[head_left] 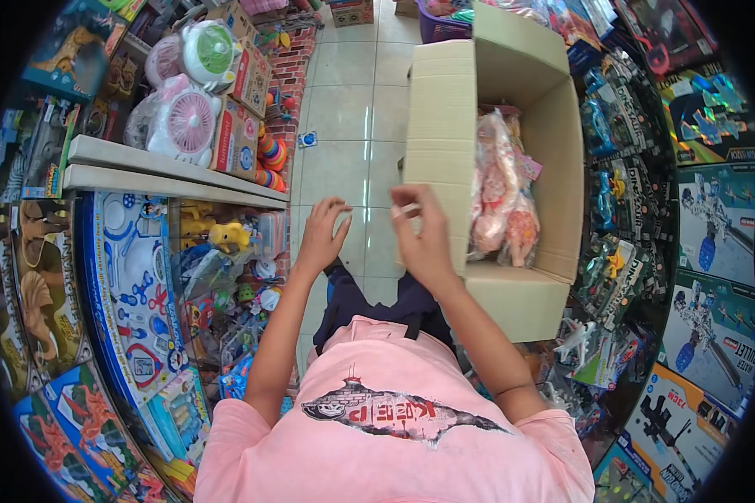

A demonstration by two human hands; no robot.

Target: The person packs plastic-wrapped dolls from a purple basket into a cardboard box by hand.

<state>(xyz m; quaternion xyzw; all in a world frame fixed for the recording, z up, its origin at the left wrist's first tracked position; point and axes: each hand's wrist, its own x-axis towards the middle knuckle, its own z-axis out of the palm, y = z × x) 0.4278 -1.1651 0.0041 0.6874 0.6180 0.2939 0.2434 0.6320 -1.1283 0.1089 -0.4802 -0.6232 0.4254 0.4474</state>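
I see my right hand pinching a small pale scrap beside the open cardboard box; left hand fingers spread, empty. Bagged dolls remain inside, unpacking looks barely begun.

Toy shop: boxed toys crowd shelves.

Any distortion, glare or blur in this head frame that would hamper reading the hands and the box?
Head view: strong fisheye bending, black vignette at the corners; bright, even daylight; glare streaks on the floor tiles; the left hand and right hand are slightly soft, as are the bagged dolls in the cardboard box.
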